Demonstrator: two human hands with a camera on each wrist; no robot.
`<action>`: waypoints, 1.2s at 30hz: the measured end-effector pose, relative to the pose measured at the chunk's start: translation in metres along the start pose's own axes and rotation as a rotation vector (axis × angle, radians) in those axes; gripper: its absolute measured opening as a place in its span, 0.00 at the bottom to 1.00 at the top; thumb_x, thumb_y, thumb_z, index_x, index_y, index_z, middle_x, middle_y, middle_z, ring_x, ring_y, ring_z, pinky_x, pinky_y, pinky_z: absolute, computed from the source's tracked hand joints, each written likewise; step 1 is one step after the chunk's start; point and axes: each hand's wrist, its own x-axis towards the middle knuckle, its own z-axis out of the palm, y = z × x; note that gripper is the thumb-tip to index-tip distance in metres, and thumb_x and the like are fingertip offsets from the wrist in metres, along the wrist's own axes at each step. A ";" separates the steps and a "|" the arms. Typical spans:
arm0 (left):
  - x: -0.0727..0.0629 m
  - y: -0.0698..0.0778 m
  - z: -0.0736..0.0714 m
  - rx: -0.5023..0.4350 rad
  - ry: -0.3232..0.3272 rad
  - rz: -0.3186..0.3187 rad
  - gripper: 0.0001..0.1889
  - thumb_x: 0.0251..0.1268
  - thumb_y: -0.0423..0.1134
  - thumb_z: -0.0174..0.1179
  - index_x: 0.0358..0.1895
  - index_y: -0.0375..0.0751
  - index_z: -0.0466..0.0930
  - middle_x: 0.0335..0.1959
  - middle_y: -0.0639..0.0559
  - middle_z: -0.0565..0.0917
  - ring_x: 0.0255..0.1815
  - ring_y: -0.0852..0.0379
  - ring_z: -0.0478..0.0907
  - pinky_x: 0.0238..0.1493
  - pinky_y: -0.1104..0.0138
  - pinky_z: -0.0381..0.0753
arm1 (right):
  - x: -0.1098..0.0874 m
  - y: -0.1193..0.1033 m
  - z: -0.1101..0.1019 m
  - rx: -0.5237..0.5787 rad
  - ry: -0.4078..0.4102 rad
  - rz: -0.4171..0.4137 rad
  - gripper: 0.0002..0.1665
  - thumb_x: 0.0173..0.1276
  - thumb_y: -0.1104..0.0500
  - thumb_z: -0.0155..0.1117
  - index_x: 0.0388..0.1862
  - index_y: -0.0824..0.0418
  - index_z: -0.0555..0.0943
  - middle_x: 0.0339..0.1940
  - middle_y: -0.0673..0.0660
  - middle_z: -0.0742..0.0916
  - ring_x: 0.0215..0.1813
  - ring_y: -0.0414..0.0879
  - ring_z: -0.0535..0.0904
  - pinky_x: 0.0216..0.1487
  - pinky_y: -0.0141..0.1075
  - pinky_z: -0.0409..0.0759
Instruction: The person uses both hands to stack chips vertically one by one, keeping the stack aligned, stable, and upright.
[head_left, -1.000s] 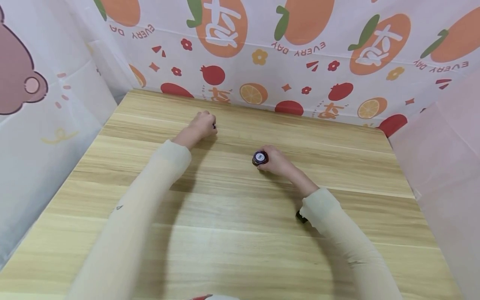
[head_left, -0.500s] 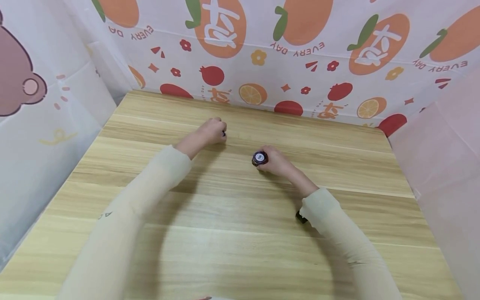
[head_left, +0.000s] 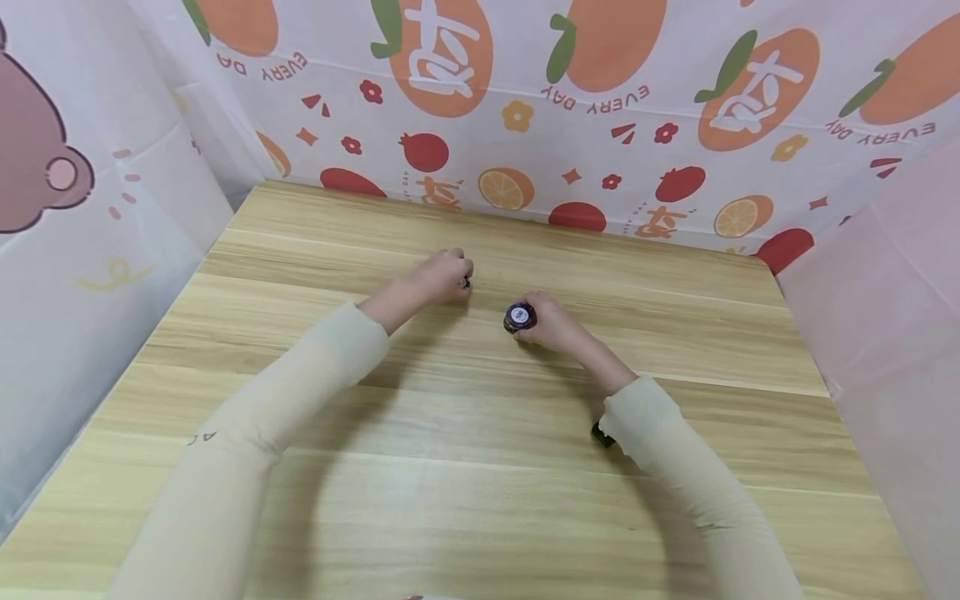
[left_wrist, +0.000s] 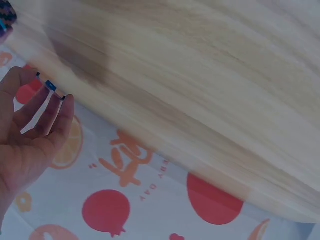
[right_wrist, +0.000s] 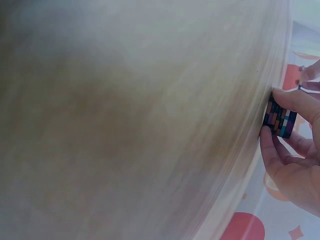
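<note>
My right hand [head_left: 553,323] grips a short stack of dark poker chips [head_left: 520,316] on the wooden table, thumb on one side and fingers on the other. A white round label shows on the top chip. In the right wrist view the stack [right_wrist: 280,119] shows striped edges of several colours. My left hand [head_left: 444,278] pinches one thin chip [left_wrist: 50,86] by its edges between thumb and fingertips. That hand is to the left of the stack and slightly farther back, apart from it.
A small black object [head_left: 603,434] lies under the right sleeve cuff, partly hidden. The wooden table [head_left: 450,467] ends at a fruit-print curtain [head_left: 600,158] at the back. White curtains hang along the left and right sides.
My left hand has moved right and a little toward me with its chip, nearing the stack. The right hand and the stack have stayed in place.
</note>
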 end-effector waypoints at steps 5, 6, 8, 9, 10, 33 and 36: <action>0.003 0.013 0.000 -0.006 0.020 0.054 0.14 0.55 0.34 0.61 0.42 0.27 0.78 0.41 0.34 0.75 0.41 0.41 0.74 0.45 0.56 0.74 | 0.000 0.000 0.000 -0.007 0.000 0.015 0.28 0.54 0.62 0.70 0.53 0.68 0.72 0.51 0.63 0.76 0.54 0.53 0.70 0.57 0.42 0.67; 0.004 0.016 0.000 -0.007 0.018 0.061 0.14 0.54 0.34 0.60 0.42 0.27 0.78 0.41 0.35 0.75 0.40 0.41 0.74 0.45 0.56 0.74 | 0.000 0.000 0.000 -0.009 -0.001 0.017 0.28 0.54 0.61 0.70 0.53 0.68 0.72 0.51 0.63 0.76 0.54 0.53 0.70 0.57 0.42 0.67; 0.006 0.022 0.001 -0.008 0.015 0.076 0.13 0.55 0.34 0.60 0.41 0.28 0.78 0.40 0.35 0.75 0.40 0.41 0.74 0.45 0.57 0.74 | 0.001 -0.001 0.000 -0.012 -0.003 0.021 0.28 0.54 0.61 0.70 0.53 0.68 0.72 0.51 0.62 0.76 0.54 0.53 0.70 0.57 0.42 0.67; 0.007 0.024 0.002 -0.005 0.015 0.087 0.13 0.55 0.34 0.60 0.41 0.28 0.78 0.40 0.36 0.76 0.41 0.41 0.74 0.45 0.57 0.74 | 0.001 -0.001 -0.001 -0.011 -0.004 0.024 0.28 0.54 0.61 0.70 0.53 0.68 0.72 0.51 0.63 0.76 0.54 0.53 0.70 0.57 0.42 0.67; 0.008 0.027 0.003 -0.001 0.017 0.099 0.13 0.54 0.34 0.61 0.41 0.28 0.78 0.40 0.36 0.76 0.40 0.42 0.75 0.45 0.57 0.74 | 0.001 -0.001 -0.001 -0.008 -0.006 0.028 0.28 0.54 0.61 0.70 0.53 0.68 0.72 0.51 0.62 0.76 0.54 0.53 0.70 0.57 0.42 0.67; 0.013 0.059 0.011 -0.050 0.033 0.154 0.11 0.54 0.33 0.62 0.39 0.30 0.80 0.39 0.38 0.76 0.39 0.44 0.74 0.41 0.62 0.76 | 0.002 0.001 -0.001 0.025 0.006 -0.002 0.27 0.53 0.63 0.70 0.51 0.70 0.73 0.48 0.63 0.77 0.52 0.53 0.71 0.55 0.42 0.69; 0.014 0.061 0.011 -0.060 0.027 0.156 0.11 0.54 0.32 0.61 0.39 0.30 0.80 0.39 0.38 0.76 0.39 0.45 0.74 0.40 0.63 0.76 | 0.002 0.001 -0.001 0.018 0.004 -0.003 0.26 0.53 0.62 0.70 0.50 0.69 0.73 0.48 0.63 0.77 0.51 0.52 0.71 0.54 0.42 0.70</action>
